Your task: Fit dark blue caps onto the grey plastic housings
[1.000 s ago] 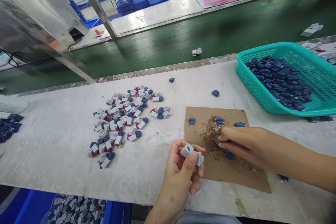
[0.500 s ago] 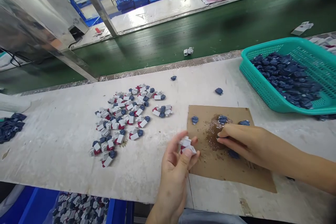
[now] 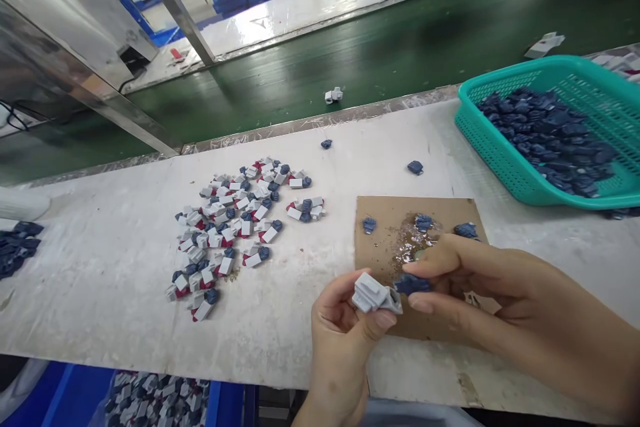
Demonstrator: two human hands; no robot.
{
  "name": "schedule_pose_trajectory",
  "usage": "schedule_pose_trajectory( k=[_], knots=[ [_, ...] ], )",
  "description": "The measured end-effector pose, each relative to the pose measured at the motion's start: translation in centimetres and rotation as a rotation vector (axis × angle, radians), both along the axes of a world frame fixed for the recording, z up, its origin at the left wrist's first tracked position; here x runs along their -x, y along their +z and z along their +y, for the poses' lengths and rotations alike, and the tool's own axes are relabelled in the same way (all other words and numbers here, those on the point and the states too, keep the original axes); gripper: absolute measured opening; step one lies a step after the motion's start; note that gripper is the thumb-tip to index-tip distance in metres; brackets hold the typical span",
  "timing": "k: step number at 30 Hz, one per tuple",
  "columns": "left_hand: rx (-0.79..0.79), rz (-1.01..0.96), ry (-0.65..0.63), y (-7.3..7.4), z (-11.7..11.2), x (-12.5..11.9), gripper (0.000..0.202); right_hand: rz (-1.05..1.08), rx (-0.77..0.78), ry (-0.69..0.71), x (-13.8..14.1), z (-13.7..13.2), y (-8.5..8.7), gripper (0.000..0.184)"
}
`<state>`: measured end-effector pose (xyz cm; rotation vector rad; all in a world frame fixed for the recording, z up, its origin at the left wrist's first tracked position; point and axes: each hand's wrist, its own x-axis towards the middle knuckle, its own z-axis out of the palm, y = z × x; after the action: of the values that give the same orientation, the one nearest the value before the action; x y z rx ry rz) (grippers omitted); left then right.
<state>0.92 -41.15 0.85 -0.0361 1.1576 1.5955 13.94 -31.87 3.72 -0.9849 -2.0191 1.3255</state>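
Observation:
Between the thumb and fingers of my left hand [image 3: 345, 333] is a light grey plastic part [image 3: 375, 295] with stepped sides. My right hand [image 3: 480, 300] pinches a small dark blue plastic piece [image 3: 413, 283], its end close against the grey part; whether they touch I cannot tell. Beneath the hands lies a cardboard sheet [image 3: 380, 260] with a wet, glossy brown patch [image 3: 407, 243]. Several other dark blue pieces [image 3: 369, 225] rest on that sheet. To the left, a cluster of grey, red and blue assembled parts [image 3: 225, 227] spreads over the white table [image 3: 120, 247].
A green perforated basket [image 3: 520, 180] of dark blue pieces stands at the right. Behind the table runs a green conveyor belt [image 3: 270, 80] carrying a grey part [image 3: 333, 95]. Below the table's front edge, a blue bin [image 3: 75, 393] holds many parts. A metal post [image 3: 173, 3] rises at the back left.
My right hand has come away from the wet patch with a blue piece and moved to the grey part. My left hand has turned the grey part. The conveyor part has shifted left.

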Motion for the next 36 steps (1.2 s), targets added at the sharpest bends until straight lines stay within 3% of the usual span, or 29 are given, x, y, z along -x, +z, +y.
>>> schedule_pose_trajectory(
  k=[7,11,17,20,23,26,29,32,34,36],
  knots=[
    [-0.027,-0.01,-0.01,0.5,0.2,0.2,0.037,-0.101,0.058,0.137,-0.3,-0.1,0.3,0.031],
    [-0.016,0.038,-0.083,0.7,0.1,0.7,0.035,-0.071,0.118,0.176,0.1,0.0,0.3,0.03],
    [-0.067,0.112,-0.175,-0.4,-0.6,1.5,0.028,-0.069,0.309,0.258,-0.3,-0.8,-0.5,0.024],
    [-0.117,0.163,-0.183,-1.0,-1.0,1.8,0.026,-0.081,0.298,0.274,-0.5,-1.2,-0.8,0.027],
    [-0.099,0.188,-0.16,-1.1,-1.3,2.0,0.027,-0.114,0.274,0.315,-0.1,-1.3,-1.0,0.029],
    [-0.039,0.204,-0.109,-1.1,-1.9,2.6,0.027,-0.103,0.405,0.394,1.7,-1.4,-1.1,0.03],
    [0.024,0.293,-0.112,-1.3,-3.4,5.1,0.026,-0.064,0.479,0.47,4.6,-1.4,-1.8,0.024],
    [0.103,0.549,-0.382,-0.1,-4.5,10.2,0.026,-0.104,0.352,0.583,8.0,-0.6,-3.0,0.018],
    [0.167,0.887,-0.578,1.8,-3.1,14.3,0.031,-0.214,0.154,0.653,10.0,0.5,-3.9,0.017],
    [0.222,1.312,-0.608,4.2,1.2,18.0,0.032,-0.324,-0.051,0.67,11.8,1.4,-4.7,0.012]
  ],
)
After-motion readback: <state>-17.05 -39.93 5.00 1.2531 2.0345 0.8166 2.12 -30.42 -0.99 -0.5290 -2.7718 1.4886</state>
